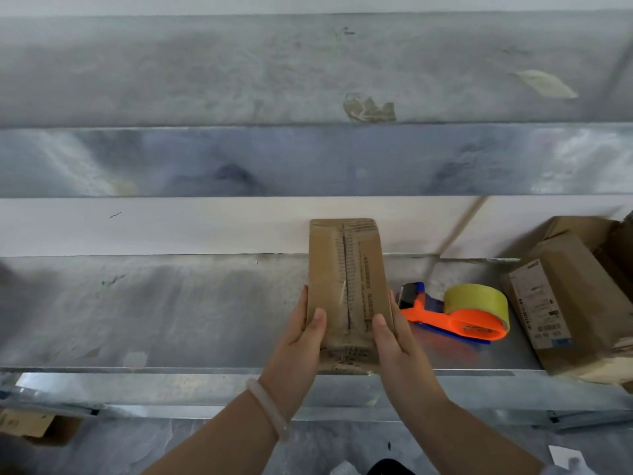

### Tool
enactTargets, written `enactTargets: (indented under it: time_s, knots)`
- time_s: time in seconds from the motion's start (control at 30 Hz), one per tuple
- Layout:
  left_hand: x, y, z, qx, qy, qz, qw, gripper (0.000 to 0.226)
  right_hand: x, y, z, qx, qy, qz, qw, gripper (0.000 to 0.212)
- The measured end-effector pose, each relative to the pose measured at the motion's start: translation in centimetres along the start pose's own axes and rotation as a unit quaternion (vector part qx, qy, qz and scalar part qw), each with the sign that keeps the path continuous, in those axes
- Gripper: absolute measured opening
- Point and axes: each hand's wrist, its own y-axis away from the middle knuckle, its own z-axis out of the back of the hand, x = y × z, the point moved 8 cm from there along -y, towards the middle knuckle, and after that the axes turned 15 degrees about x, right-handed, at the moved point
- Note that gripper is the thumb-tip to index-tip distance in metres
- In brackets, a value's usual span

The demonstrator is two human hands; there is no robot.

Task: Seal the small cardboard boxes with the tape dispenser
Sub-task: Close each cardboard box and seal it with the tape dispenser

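Observation:
A small brown cardboard box (346, 275) with printed text lies lengthwise on the metal shelf (154, 313), its top flaps meeting along a centre seam. My left hand (301, 341) grips its near left side, thumb on top. On the near right side my right hand (394, 334) grips it the same way. An orange and blue tape dispenser (455, 315) with a yellowish tape roll lies on its side just right of the box, untouched.
More cardboard boxes (561, 303) are stacked at the shelf's right end. An upper metal shelf (239, 159) runs above, with tape scraps (370, 109) stuck on the level above it. Another carton (30, 423) sits on the floor at lower left. A white wall is behind.

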Motion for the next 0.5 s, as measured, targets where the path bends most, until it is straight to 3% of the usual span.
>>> enactTargets:
  time_s: [0.13, 0.3, 0.5]
  knots:
    - [1.0, -0.1, 0.4, -0.007, 0.045, 0.022, 0.999, 0.064, -0.3, -0.1, 0.5, 0.004, -0.017, -0.013, 1.0, 0.048]
    - [1.3, -0.1, 0.5, -0.04, 0.047, 0.037, 0.997, 0.049, -0.2, -0.2, 0.0, 0.019, -0.025, -0.007, 0.999, 0.052]
    - [1.2, 0.8, 0.3, -0.008, 0.106, 0.051, 0.993, 0.059, 0.1, -0.1, 1.2, 0.036, 0.02, -0.034, 0.999, 0.047]
